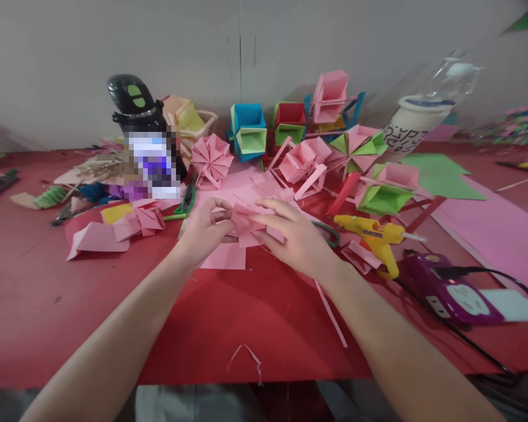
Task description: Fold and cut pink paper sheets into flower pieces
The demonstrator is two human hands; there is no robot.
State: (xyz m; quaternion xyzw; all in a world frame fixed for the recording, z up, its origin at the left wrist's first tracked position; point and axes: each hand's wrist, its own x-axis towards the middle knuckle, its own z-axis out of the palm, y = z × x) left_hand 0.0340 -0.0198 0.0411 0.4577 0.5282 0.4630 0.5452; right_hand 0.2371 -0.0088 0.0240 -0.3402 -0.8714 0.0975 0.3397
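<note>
Between both hands, a small folded piece of pink paper [245,223] is held up over the middle of the table. My left hand [211,225] grips its left side with bent fingers. On the other side, my right hand [290,231] has its thumb and fingers on the paper's right edge. Fingers partly cover the piece, so its full shape is hidden. Beneath lies a flat pink paper sheet [226,258]. Green-handled scissors [187,202] rest just beyond my left hand. A yellow glue gun [374,231] lies right of my right hand.
Folded paper models stand at the back, among them a blue box [247,126] and a pink fan wheel [212,159]. A phone [154,164] leans in a black holder at left. At right are a purple power strip [455,293] with cables and a white cup [411,126].
</note>
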